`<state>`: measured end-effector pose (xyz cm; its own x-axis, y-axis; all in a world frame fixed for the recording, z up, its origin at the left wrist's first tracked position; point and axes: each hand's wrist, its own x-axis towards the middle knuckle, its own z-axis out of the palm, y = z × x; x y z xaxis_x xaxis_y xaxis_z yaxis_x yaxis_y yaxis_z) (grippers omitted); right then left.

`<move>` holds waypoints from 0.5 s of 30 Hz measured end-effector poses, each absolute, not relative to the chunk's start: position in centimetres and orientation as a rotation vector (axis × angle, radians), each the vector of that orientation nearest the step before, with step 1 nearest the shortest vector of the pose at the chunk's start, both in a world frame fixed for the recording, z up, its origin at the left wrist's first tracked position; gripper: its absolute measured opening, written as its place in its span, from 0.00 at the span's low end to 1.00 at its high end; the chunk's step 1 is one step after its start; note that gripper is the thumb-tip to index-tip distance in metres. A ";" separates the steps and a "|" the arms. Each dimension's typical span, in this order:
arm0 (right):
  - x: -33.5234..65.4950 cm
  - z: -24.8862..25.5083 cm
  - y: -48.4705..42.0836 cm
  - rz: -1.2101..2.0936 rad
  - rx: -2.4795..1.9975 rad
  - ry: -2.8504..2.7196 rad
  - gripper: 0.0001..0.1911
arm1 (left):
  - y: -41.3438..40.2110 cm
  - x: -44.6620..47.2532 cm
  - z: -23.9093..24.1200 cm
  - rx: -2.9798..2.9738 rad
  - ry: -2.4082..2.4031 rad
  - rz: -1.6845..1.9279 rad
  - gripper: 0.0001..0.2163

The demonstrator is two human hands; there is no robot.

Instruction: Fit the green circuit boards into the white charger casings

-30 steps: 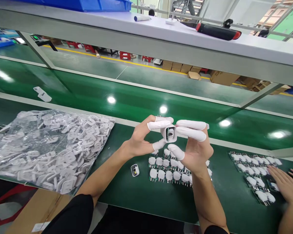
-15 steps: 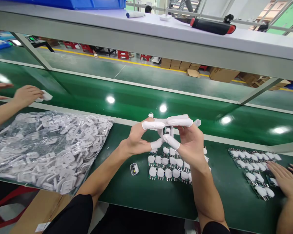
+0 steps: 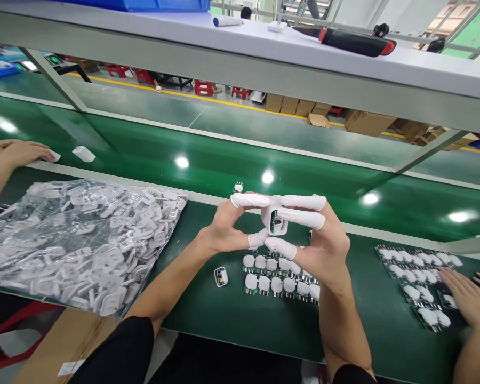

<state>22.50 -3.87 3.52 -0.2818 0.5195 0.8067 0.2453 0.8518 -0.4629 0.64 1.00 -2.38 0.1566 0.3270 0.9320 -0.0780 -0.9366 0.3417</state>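
- White casing (image 3: 269, 221), held above the far part of the green bench (image 3: 232, 320), shows its mouth towards me, with green circuitry (image 3: 273, 220) visible inside.
- My right hand (image 3: 328, 242) has shifted: half a second ago its thumb covered that mouth; now the thumb sits lower and the interior is exposed. I judge the insert is partly or fully seated, though its depth is unclear.
- My left hand (image 3: 226, 229) keeps the casing pinched, index finger over the top, thumb underneath.
- On the right, two covered fingers stretch level towards the left ones, one crossing the casing's upper edge. Whether the thumb below it touches, I cannot tell, so I cannot call that grip firm.
- Both wrists rise from forearms angled inward.
- Beneath my hands, rows of boards (image 3: 277, 286) with white discs lie on the bench; a small filled shell (image 3: 221, 277) sits apart, to their left.
- Beyond, a loose board (image 3: 238, 188) has slid leftward.
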 end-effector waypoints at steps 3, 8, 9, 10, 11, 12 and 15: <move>22.7 3.8 -4.0 0.329 -0.603 -1.915 0.32 | 1.0 0.5 -2.2 2.161 0.201 1.798 0.45; 23.4 3.9 -4.0 0.410 -0.626 -1.947 0.33 | 1.2 0.7 -2.3 2.121 0.185 1.722 0.40; 23.5 3.8 -3.9 0.420 -0.622 -1.951 0.32 | 1.2 0.8 -2.4 2.102 0.181 1.700 0.38; 23.6 3.7 -3.8 0.426 -0.622 -1.954 0.32 | 1.3 0.9 -2.6 2.077 0.179 1.678 0.37; 23.7 3.5 -3.7 0.433 -0.626 -1.954 0.33 | 1.3 1.0 -2.8 2.050 0.181 1.662 0.36; 23.8 3.3 -3.5 0.446 -0.631 -1.952 0.33 | 1.4 1.1 -3.0 2.027 0.189 1.652 0.35; 24.1 2.7 -2.7 0.541 -0.683 -1.912 0.31 | 1.5 1.3 -3.5 1.996 0.267 1.620 0.32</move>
